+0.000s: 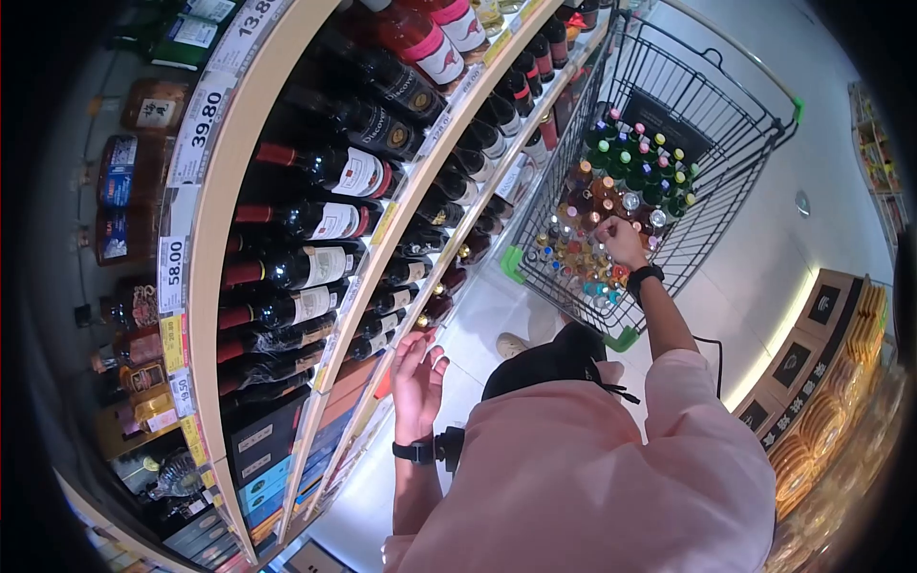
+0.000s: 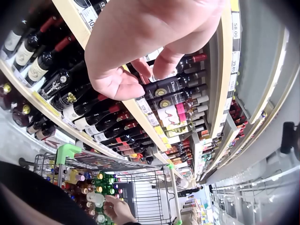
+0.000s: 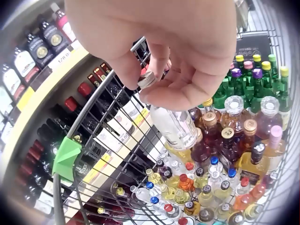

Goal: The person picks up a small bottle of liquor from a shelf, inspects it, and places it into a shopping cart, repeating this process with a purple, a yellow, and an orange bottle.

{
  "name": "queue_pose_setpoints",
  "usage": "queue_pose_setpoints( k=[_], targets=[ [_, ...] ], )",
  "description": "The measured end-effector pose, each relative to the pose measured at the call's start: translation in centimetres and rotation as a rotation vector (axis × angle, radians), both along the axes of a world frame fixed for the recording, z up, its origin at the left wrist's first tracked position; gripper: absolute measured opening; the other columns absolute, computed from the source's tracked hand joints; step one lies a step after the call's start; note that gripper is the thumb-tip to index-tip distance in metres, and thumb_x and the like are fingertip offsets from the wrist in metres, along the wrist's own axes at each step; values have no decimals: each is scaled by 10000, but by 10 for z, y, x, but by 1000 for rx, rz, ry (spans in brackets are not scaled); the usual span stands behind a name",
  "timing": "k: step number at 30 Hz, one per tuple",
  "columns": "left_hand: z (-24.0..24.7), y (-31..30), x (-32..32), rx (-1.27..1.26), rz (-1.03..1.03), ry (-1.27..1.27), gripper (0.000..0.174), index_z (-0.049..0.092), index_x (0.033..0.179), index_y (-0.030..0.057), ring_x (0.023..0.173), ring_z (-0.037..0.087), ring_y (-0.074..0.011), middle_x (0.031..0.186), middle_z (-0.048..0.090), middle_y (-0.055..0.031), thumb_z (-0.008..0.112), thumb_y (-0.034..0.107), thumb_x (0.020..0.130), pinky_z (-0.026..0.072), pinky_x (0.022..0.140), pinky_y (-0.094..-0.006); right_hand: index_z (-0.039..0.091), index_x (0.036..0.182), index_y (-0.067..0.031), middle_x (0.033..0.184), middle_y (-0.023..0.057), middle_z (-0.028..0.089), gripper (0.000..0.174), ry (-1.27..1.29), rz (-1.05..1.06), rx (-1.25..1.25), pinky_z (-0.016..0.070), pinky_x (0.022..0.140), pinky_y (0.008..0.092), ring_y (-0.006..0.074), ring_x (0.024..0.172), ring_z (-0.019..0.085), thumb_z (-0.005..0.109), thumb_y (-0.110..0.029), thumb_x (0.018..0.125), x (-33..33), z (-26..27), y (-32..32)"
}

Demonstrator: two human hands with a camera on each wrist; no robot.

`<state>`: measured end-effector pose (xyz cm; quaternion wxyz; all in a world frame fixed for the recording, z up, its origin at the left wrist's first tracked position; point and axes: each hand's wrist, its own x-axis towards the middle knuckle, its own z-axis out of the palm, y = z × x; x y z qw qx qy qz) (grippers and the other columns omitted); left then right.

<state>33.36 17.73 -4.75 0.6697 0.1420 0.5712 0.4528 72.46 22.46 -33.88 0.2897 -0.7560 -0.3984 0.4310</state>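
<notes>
My right hand (image 1: 623, 243) is over the shopping cart (image 1: 702, 250). In the right wrist view its fingers and thumb pinch the neck of a clear bottle (image 3: 173, 129) with a metallic cap, which hangs tilted above small bottles with coloured caps (image 3: 206, 190). Green bottles (image 3: 257, 86) stand at one end of the cart, with amber bottles (image 3: 211, 129) beside them. My left hand (image 1: 418, 380) holds nothing, its fingers loosely bent, near the edge of the wine shelf (image 1: 406, 205); the left wrist view shows it (image 2: 154, 44) in front of the shelf.
Rows of wine bottles (image 1: 325, 220) fill the shelves on the left, with price tags (image 1: 172, 274) along the edges. At the right stands a display of packaged goods (image 1: 826, 406). Pale floor (image 1: 478, 329) lies between shelf and cart, with a shoe (image 1: 512, 346) on it.
</notes>
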Motion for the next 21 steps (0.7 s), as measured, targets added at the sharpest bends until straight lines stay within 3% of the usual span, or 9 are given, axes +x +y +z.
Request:
queue_pose_setpoints(
  k=[2, 6, 7, 11, 14, 21],
  targets=[
    [1, -3, -1, -21, 47, 35, 138, 597, 1082, 88, 883, 579, -153, 1050, 619, -40, 594, 122, 948, 483, 769, -292, 675, 904, -22, 827, 101, 712, 162, -80, -9, -5, 529, 740, 330, 177, 792, 694, 658, -171, 841, -6, 16, 23],
    [12, -5, 6, -3, 92, 51, 143, 573, 1092, 111, 885, 586, -165, 1049, 624, -38, 586, 130, 950, 493, 766, -310, 685, 920, -12, 821, 132, 710, 192, -71, -129, -91, 541, 762, 336, 218, 825, 711, 659, -179, 828, -10, -22, 73],
    [14, -6, 7, -19, 114, 80, 148, 579, 1095, 118, 907, 575, -167, 1059, 617, -33, 594, 140, 949, 490, 776, -314, 693, 929, -15, 836, 175, 710, 220, -66, -140, -101, 543, 788, 374, 283, 850, 711, 660, -207, 825, -12, -27, 83],
    [12, -10, 9, -59, 149, 90, 163, 581, 1104, 116, 906, 570, -176, 1075, 606, -43, 604, 148, 945, 497, 776, -310, 704, 963, -20, 924, 206, 714, 314, -225, -51, -121, 529, 865, 440, 373, 904, 688, 675, -299, 824, -21, -39, 120],
    [11, -9, 15, -91, 167, 64, 147, 582, 1090, 91, 890, 573, -170, 1066, 596, -65, 601, 124, 948, 487, 768, -309, 707, 961, -35, 940, 211, 710, 304, -303, 11, -176, 530, 869, 452, 386, 913, 681, 686, -305, 822, -29, -53, 136],
    [-4, -5, 19, -146, 149, 77, 133, 580, 1076, 99, 892, 582, -163, 1055, 609, -53, 596, 152, 956, 475, 787, -317, 685, 994, -4, 949, 264, 686, 244, -379, 189, -195, 546, 821, 492, 423, 933, 668, 605, -204, 879, -42, -83, 150]
  ],
)
